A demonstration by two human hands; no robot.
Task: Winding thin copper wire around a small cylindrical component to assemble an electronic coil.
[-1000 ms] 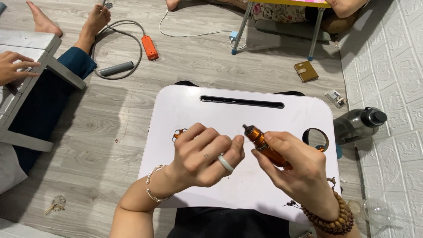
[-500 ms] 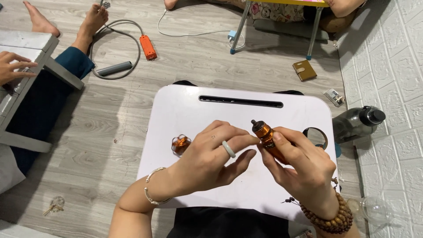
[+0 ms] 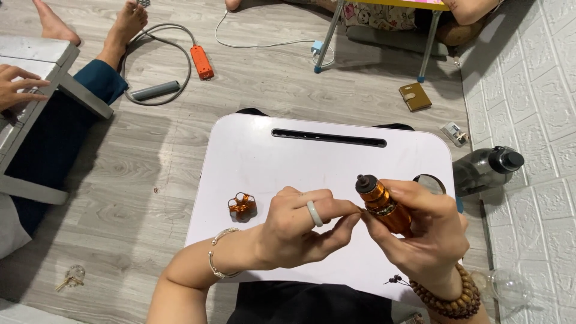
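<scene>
Fingers of the right hand (image 3: pixel 423 231) wrap around an orange bottle (image 3: pixel 387 205), closed on its lower body, with its dark tip tilted up and to the left above the white desk (image 3: pixel 288 162). The left hand (image 3: pixel 300 231) is curled loosely, its fingertips (image 3: pixel 351 211) pinched together right at the bottle's collar; whether they hold something small there I cannot tell, since nothing shows between them. A pale ring sits on one left finger and a thin bracelet on that wrist; a bead bracelet circles the right wrist.

An orange cap (image 3: pixel 242 206), clover-shaped, lies on the desk to the left of the left hand, apart from it.

The bottle appears to be uncapped and held at a slant, so a jolt or a tighter squeeze could spill whatever is inside onto the desk or the lap below. The grip is low on the body while the left fingertips press near the top, so a hard push there could lever the bottle out of the palm. The cap lies loose near the desk's left part, and a sweep of the left forearm could knock it to the floor (image 3: pixel 120 180). A dark flask (image 3: pixel 486 171) stands just beside the desk's right edge, near the right elbow's path.
</scene>
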